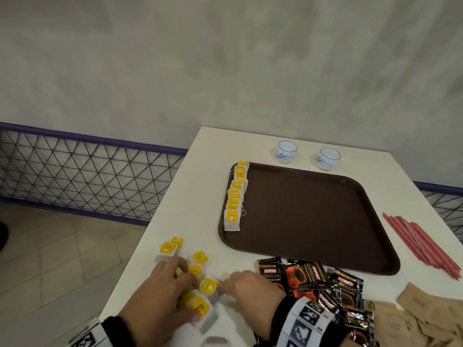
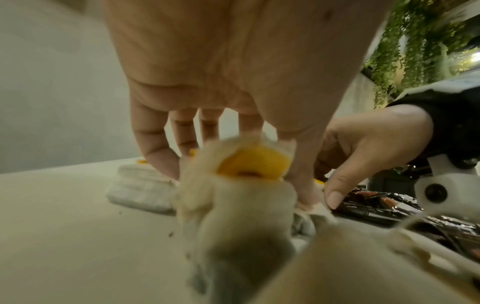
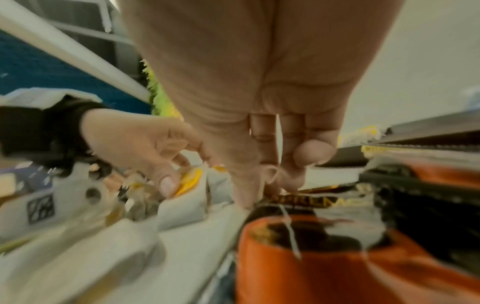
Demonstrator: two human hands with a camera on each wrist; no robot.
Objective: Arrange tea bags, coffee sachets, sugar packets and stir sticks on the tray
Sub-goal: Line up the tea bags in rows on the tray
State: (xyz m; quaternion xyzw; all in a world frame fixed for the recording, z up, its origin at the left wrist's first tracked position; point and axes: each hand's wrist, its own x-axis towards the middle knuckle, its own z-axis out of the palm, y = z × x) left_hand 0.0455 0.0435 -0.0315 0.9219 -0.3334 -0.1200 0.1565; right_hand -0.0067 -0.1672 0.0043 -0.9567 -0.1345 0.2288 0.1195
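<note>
A brown tray point(image 1: 313, 246) lies on the white table, with a row of yellow-tagged tea bags point(image 1: 235, 196) along its left edge. Loose tea bags point(image 1: 199, 257) lie scattered at the near left. My left hand point(image 1: 190, 278) is among them, thumb and fingers pinching one tea bag point(image 3: 189, 182). My right hand point(image 1: 225, 284) sits just to its right, and its fingers point(image 3: 293, 174) pinch a tea bag string point(image 3: 272, 172). Black and red coffee sachets point(image 1: 310, 276) are piled beside my right wrist. Brown sugar packets point(image 1: 426, 314) lie at the near right, and red stir sticks point(image 1: 421, 244) right of the tray.
Two small blue-and-white cups point(image 1: 286, 151) point(image 1: 329, 158) stand behind the tray. The table's left edge point(image 1: 150, 221) drops to a tiled floor with a wire mesh fence point(image 1: 87, 171). A grey wall rises behind the table.
</note>
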